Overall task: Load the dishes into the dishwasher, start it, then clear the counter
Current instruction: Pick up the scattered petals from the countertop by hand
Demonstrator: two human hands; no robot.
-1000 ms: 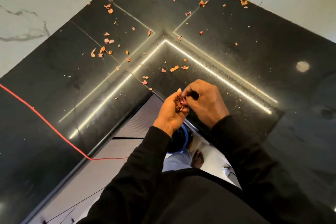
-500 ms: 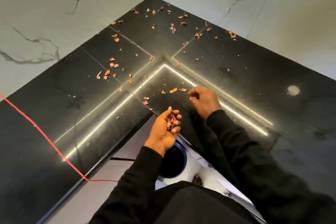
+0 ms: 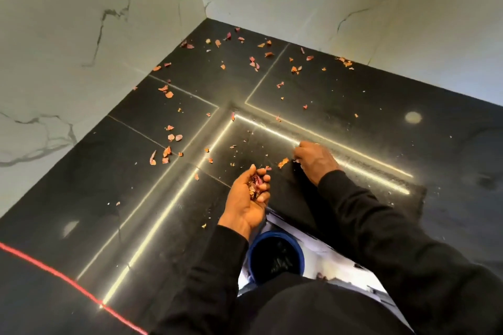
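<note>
**Q:** What is covering the counter [image 3: 81, 185]?

**A:** Dry flakes [image 3: 166, 152], orange to pinkish-red, thin and curling at the edges, are lying scattered over the glossy black counter. They are lying thickest toward the corner where two white, grey-veined walls [image 3: 81, 22] are meeting. Bright strips of light [image 3: 163, 226] are reflecting off the polished stone, and a red cord [image 3: 54, 275] is crossing the near left part.

**Q:** What is the left hand [image 3: 249, 198] doing?

**A:** It is hovering palm up at the counter's near edge. Its fingers are curling inward, cupping a small heap of flakes [image 3: 255, 185] of the same colours. Just below it, past the edge, a blue bin [image 3: 253, 249] with a dark liner is showing.

**Q:** And the right hand [image 3: 317, 159]?

**A:** It is reaching farther in, knuckles up, with its fingertips touching the counter. The fingers are bending and drawing together, but whether they are pinching a flake cannot be told. One larger orange flake [image 3: 283, 162] is lying just beside it, between the two hands. Black sleeves [image 3: 381, 226] are covering both arms to the wrist.
</note>
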